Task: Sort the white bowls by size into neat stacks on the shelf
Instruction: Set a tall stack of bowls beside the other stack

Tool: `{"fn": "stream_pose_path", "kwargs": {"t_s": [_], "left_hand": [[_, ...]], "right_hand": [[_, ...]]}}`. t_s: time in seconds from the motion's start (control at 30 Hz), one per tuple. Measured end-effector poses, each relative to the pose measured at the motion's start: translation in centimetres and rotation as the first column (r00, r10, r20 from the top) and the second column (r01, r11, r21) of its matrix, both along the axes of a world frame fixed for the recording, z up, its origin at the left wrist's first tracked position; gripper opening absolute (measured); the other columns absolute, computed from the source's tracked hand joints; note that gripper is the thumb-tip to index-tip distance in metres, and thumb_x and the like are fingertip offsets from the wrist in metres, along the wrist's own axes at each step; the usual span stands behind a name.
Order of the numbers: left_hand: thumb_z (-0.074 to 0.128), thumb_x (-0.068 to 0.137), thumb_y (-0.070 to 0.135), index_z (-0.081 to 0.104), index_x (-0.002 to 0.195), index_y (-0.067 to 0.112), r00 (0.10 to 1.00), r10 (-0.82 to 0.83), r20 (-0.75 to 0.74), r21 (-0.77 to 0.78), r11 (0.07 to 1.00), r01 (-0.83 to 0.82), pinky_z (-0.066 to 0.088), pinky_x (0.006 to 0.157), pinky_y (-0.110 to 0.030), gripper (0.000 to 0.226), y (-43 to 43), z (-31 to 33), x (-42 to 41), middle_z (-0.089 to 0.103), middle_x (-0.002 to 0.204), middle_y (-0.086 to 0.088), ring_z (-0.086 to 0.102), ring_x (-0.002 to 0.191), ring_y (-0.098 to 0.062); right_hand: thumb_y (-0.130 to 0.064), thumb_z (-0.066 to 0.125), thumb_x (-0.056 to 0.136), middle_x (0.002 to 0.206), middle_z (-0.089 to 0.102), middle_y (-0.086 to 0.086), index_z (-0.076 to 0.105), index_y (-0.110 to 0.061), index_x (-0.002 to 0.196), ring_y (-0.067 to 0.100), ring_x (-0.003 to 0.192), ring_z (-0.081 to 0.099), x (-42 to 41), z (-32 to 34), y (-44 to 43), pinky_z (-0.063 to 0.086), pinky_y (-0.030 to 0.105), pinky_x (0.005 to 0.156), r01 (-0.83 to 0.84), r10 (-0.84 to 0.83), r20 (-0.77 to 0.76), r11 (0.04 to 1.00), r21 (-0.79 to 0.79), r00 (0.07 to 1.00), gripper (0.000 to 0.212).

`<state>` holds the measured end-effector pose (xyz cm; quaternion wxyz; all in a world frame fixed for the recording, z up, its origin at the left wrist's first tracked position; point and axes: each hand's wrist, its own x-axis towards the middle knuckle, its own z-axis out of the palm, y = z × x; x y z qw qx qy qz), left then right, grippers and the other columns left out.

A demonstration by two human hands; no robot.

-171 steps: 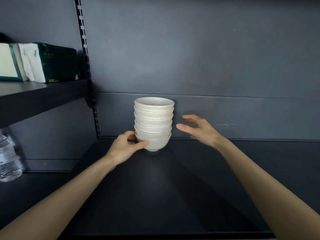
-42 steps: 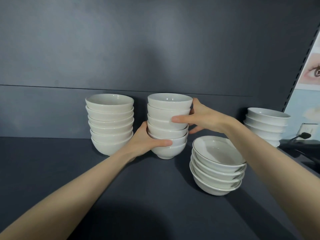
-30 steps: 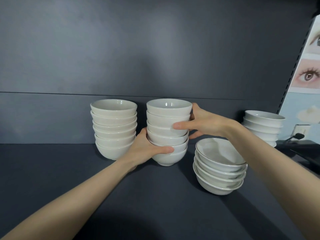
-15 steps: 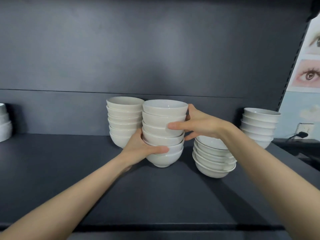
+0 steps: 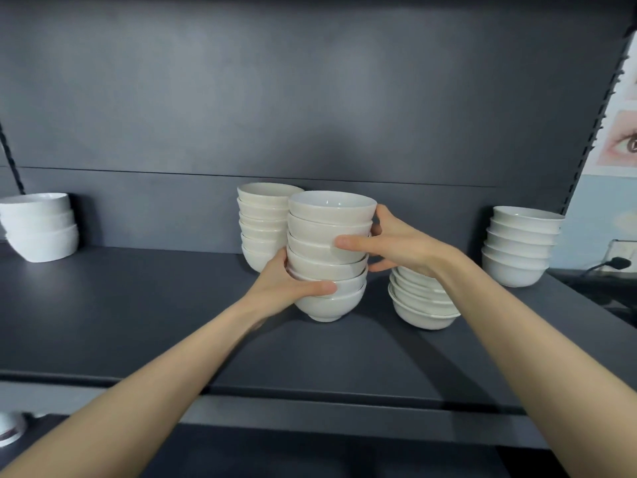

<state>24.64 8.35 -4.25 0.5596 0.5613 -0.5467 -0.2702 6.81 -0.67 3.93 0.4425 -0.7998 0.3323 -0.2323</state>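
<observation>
The person has both hands on one stack of white bowls point(image 5: 329, 257) near the middle of the dark shelf point(image 5: 155, 305). The left hand point(image 5: 286, 288) grips the stack low on its left side, thumb laid across the front of the second bowl from the bottom. The right hand point(image 5: 396, 246) holds it higher on the right, thumb pressed on the front about halfway up and fingers curled round the back near the top rim. The grip is the same as half a second ago. I cannot tell whether the bottom bowl's foot rests on the shelf or hangs just above it.

What has changed is where the stack sits among its neighbours. A second and a half ago there was a clear gap between it and the second stack of like bowls point(image 5: 262, 222) to its left. Now it stands in front of that stack and hides its right edge. The pile of shallower bowls point(image 5: 420, 305) lies just to the right, partly behind the right wrist, where earlier its open top showed plainly.

The view has also drawn back and swung left. The shelf's front edge now crosses the picture well above the bottom. A stack of larger bowls point(image 5: 38, 225) at the far left, barely in view before, shows almost whole. The stack at the far right point(image 5: 520, 246) stands as it did, with the eye poster point(image 5: 620, 143) and a plugged-in cable point(image 5: 617, 262) beyond it.
</observation>
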Motion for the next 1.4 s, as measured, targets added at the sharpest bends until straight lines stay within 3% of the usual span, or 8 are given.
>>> {"fn": "stream_pose_path", "kwargs": {"t_s": [0.17,0.27,0.33,0.57,0.73,0.93,1.13,1.4], "left_hand": [[0.086,0.065,0.008,0.051,0.109,0.037,0.999,-0.043,-0.006,-0.008,0.999,0.043,0.05,0.071,-0.007,0.063,-0.3,-0.3,0.3,0.065,0.107,0.02,0.062,0.092,0.013],[0.09,0.047,0.035,0.045,0.124,0.032,0.998,-0.046,-0.049,0.032,0.998,0.048,0.051,0.079,-0.014,0.089,-0.3,-0.7,1.0,0.062,0.12,0.017,0.06,0.106,0.005],[0.088,0.043,0.04,0.04,0.132,0.027,0.997,-0.046,-0.061,0.04,0.998,0.048,0.05,0.084,-0.017,0.102,-0.4,-1.1,1.4,0.06,0.125,0.016,0.058,0.112,0.001],[0.089,0.05,0.031,0.031,0.139,0.029,0.987,-0.121,-0.106,0.05,0.991,0.126,0.051,0.093,-0.025,0.106,-1.0,-2.1,1.5,0.057,0.13,0.016,0.057,0.117,-0.001],[0.089,0.056,0.018,0.031,0.14,0.026,0.98,-0.161,-0.118,0.03,0.986,0.166,0.053,0.085,-0.019,0.102,-1.7,-2.6,1.8,0.059,0.13,0.012,0.059,0.114,0.0],[0.091,0.055,0.016,0.031,0.142,0.025,0.976,-0.19,-0.107,0.004,0.981,0.192,0.051,0.097,-0.037,0.106,-2.1,-2.8,2.0,0.058,0.134,0.007,0.056,0.121,-0.01],[0.082,0.066,-0.005,0.048,0.129,0.026,0.97,-0.234,-0.067,-0.089,0.97,0.228,0.053,0.088,-0.024,0.078,-1.4,-1.8,1.2,0.065,0.124,0.007,0.061,0.115,-0.009],[0.082,0.066,-0.006,0.05,0.13,0.023,0.969,-0.235,-0.077,-0.107,0.968,0.226,0.053,0.088,-0.023,0.078,1.4,-1.0,0.9,0.066,0.123,0.007,0.062,0.114,-0.009]], "right_hand": [[-0.041,0.079,0.074,0.131,0.052,-0.012,0.025,-0.032,0.143,0.013,0.121,0.053,0.0,-0.4,0.0,0.051,0.045,0.096,0.011,-0.012,0.028,1.0,0.018,1.0,0.089],[-0.043,0.078,0.074,0.132,0.051,-0.014,0.024,-0.033,0.144,0.013,0.122,0.052,0.2,-0.6,0.2,0.049,0.046,0.098,0.021,-0.022,0.033,1.0,0.02,0.999,0.089],[-0.048,0.078,0.072,0.132,0.051,-0.018,0.025,-0.036,0.144,0.012,0.123,0.051,0.3,-0.8,0.4,0.046,0.048,0.1,0.032,-0.032,0.04,0.999,0.019,0.999,0.09],[-0.06,0.074,0.056,0.126,0.051,-0.023,0.025,-0.038,0.14,0.009,0.12,0.051,1.3,-2.1,1.3,0.043,0.053,0.102,0.062,-0.077,0.17,0.994,0.091,0.982,0.1],[-0.06,0.07,0.059,0.122,0.053,-0.025,0.022,-0.04,0.141,0.002,0.112,0.054,2.0,-3.3,1.4,0.048,0.04,0.089,0.069,-0.099,0.246,0.989,0.128,0.964,0.097],[-0.059,0.074,0.063,0.115,0.06,-0.028,0.029,-0.045,0.132,-0.001,0.105,0.061,2.5,-4.5,1.2,0.053,0.041,0.089,0.07,-0.121,0.341,0.985,0.159,0.932,0.083],[-0.056,0.071,0.062,0.109,0.063,-0.028,0.035,-0.041,0.132,-0.002,0.1,0.064,2.8,-4.6,1.6,0.055,0.045,0.089,0.102,-0.146,0.393,0.986,0.13,0.908,0.08],[-0.055,0.072,0.065,0.117,0.063,-0.019,0.035,-0.038,0.134,0.006,0.106,0.064,2.7,-4.2,3.8,0.054,0.048,0.09,0.084,-0.124,0.396,0.99,0.117,0.91,0.081]]}}
